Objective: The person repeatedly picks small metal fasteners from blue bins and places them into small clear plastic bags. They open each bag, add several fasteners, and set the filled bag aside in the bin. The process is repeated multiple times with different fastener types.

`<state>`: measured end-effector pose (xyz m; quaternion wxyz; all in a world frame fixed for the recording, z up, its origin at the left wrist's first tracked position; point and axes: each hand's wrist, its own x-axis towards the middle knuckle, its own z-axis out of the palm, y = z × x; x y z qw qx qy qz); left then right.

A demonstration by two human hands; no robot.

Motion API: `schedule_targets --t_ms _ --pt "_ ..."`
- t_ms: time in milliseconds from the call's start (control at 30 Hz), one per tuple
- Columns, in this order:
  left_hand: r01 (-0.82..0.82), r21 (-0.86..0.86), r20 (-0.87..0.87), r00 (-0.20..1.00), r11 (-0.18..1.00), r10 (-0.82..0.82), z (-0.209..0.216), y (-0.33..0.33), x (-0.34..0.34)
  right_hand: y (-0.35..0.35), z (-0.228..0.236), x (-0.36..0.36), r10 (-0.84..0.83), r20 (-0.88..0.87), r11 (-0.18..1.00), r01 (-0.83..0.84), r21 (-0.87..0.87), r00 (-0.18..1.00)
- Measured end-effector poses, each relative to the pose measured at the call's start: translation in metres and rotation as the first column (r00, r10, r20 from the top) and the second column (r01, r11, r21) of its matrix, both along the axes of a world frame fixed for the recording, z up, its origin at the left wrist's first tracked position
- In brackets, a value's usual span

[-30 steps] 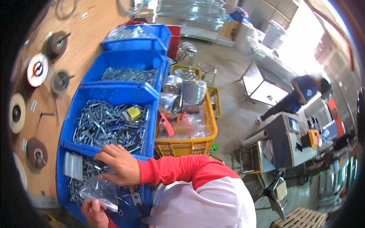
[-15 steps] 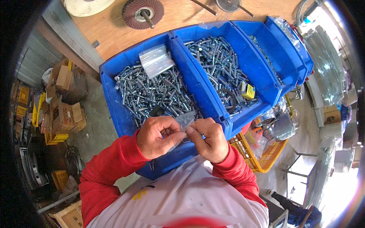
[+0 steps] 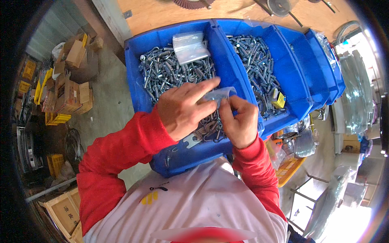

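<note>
Plastic bag [image 3: 219, 95], small, apparently empty: pinched between left hand [image 3: 184, 109] and right hand [image 3: 239, 121], above blue bin [image 3: 139, 77] of metal fasteners [image 3: 170, 73].

Our hands hid most of the small clear plastic bag [image 3: 219, 95] we pinched, so we could not tell what it held. They also covered the bolts beneath in the near blue bin [image 3: 139, 77]. The grinding discs [image 3: 194, 3] on the bench [image 3: 162, 14] were cut off by the top edge.
</note>
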<state>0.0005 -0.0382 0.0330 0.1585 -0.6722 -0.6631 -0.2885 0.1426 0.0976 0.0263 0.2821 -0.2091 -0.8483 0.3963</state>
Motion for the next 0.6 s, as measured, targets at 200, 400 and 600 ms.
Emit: schedule_targets --t_ms 200,400,600 --pt "0.131 -0.184 0.878 0.467 0.974 0.103 -0.019 0.024 -0.036 -0.019 -0.002 -0.030 0.025 -0.172 0.960 0.024 0.278 0.985" --pt "-0.263 -0.017 -0.003 0.965 0.965 0.263 -0.013 -0.004 -0.055 -0.028 -0.014 -0.042 -0.023 -0.138 0.940 0.068 0.335 0.990" --pt "-0.080 -0.248 0.300 0.941 0.965 0.155 -0.021 -0.019 -0.079 -0.035 -0.042 -0.039 0.031 -0.065 0.999 -0.030 0.014 0.997"
